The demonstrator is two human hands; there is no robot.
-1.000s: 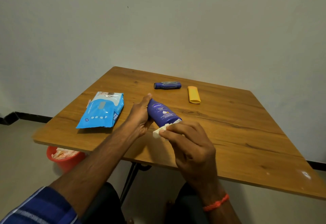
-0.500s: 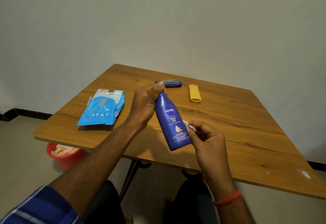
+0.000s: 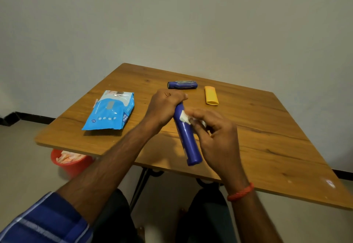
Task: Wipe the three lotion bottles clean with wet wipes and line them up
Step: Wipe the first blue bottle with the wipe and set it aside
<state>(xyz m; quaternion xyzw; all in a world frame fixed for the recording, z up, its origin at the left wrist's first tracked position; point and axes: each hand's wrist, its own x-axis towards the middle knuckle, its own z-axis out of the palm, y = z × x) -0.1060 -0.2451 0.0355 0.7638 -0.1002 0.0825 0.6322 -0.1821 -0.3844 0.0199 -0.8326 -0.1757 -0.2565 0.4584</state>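
Pinching a wipe (image 3: 184, 117) against the blue bottle (image 3: 186, 141) over the bench's (image 3: 267, 147) near edge is our right hand (image 3: 216, 134); our left hand (image 3: 164, 107) wraps its grip round the bottle's far end. Beyond lie the wipes pack (image 3: 109, 111) at left, dark bottle (image 3: 182, 85), yellow bottle (image 3: 211, 96).

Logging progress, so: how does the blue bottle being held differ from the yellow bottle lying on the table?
The blue bottle is gripped at its far end by the left hand; the yellow bottle lies untouched on the table. The right hand holds a wipe against the blue bottle; nothing touches the yellow bottle. Both point roughly away from the person.
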